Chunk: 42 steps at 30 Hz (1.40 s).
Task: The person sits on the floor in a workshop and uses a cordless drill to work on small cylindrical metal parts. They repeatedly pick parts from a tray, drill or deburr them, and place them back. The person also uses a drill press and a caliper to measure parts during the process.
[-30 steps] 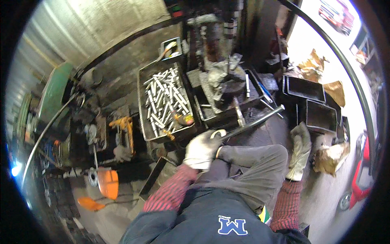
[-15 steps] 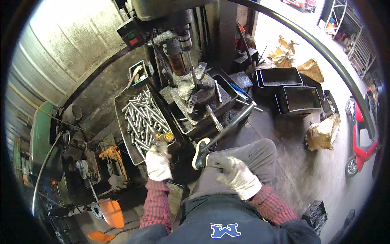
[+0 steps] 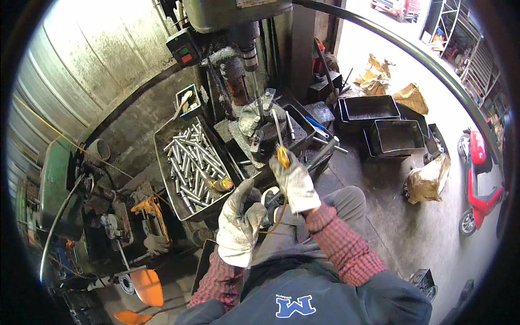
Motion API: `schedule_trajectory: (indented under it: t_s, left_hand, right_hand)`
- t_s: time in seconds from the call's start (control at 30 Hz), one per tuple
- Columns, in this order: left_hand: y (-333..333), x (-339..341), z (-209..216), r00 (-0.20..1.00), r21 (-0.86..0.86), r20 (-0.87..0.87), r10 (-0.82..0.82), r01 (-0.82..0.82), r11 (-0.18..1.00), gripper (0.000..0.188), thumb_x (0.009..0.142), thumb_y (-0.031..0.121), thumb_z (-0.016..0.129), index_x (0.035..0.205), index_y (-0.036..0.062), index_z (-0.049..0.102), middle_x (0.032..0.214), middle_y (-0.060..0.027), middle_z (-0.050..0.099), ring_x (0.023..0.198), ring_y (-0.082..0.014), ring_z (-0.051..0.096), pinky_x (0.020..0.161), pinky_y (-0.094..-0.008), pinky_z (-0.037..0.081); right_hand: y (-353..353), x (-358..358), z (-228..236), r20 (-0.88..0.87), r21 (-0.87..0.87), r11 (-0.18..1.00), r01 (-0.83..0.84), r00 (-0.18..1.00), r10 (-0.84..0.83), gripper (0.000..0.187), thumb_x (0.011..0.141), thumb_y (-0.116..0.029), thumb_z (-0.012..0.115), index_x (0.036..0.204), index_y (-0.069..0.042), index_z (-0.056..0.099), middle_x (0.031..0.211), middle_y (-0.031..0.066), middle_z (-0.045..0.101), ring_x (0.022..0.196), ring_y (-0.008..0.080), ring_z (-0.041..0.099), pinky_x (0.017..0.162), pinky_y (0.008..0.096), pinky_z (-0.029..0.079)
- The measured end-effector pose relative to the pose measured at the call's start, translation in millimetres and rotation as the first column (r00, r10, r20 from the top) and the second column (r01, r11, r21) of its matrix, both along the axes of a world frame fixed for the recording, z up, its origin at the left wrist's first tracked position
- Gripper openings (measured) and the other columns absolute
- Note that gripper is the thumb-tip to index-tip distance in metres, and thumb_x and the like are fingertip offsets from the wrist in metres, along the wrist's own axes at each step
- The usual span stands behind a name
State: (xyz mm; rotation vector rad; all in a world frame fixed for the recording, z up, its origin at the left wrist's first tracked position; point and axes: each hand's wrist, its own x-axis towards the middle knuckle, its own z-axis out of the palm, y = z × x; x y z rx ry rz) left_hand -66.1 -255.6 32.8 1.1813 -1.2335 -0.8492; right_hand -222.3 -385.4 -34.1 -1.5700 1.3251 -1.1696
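Right hand (image 3: 296, 185) wraps the yellow tool (image 3: 283, 156) near the drill (image 3: 249, 57); left hand (image 3: 238, 225) half-curled, hold unclear, beside the tray (image 3: 164, 140). Grey floor (image 3: 392, 233) stretches right, toward bins (image 3: 401, 135) and a scooter (image 3: 485, 196).

The left hand (image 3: 240, 225), half-curled, points toward 12 o'clock, the left forearm (image 3: 218, 281) angled toward 1 — the right hand (image 3: 294, 183) closed in a grip, the right forearm (image 3: 346, 248) slanting toward half past 10.

Rods (image 3: 190, 162) in tray (image 3: 169, 134), bins (image 3: 400, 135) at right
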Motion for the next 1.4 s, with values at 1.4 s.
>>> schedule_trajectory:
  t_s: [1.4]
  left_hand:
    - [72, 37, -78, 0.983, 0.321, 0.065, 0.169, -0.181, 0.93, 0.043, 0.106, 0.005, 0.079, 0.148, -0.0003, 0.071, 0.13, -0.0087, 0.077, 0.112, -0.0142, 0.072, 0.101, -0.0291, 0.06]
  right_hand:
    - [-87, 9, 48, -0.51, 0.132, 0.991, -0.018, 0.856, 0.083, 0.068, 0.114, -0.059, 0.052, 0.116, 0.003, 0.079, 0.111, 0.0332, 0.078, 0.113, 0.0516, 0.074, 0.093, 0.0592, 0.059]
